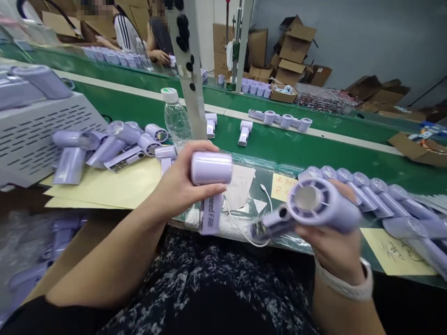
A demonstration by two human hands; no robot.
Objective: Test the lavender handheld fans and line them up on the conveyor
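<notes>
In my left hand is a lilac handheld fan, its barrel clasped between thumb and fingers and its lettered handle hanging down. My right hand grips a second lilac handheld fan, whose round vented end faces me. That fan's handle points left and looks open at its end, with blurred parts inside. Below and between the hands, a white cable lies on the bench by a pale cloth. A handwritten yellow note is just left of the right-hand fan.
Lilac fans lie heaped at left beside a vented grey metal box. A row of fans lies at right near another yellow note. A plastic bottle stands by a metal post. Fans rest on the green belt; co-workers sit beyond.
</notes>
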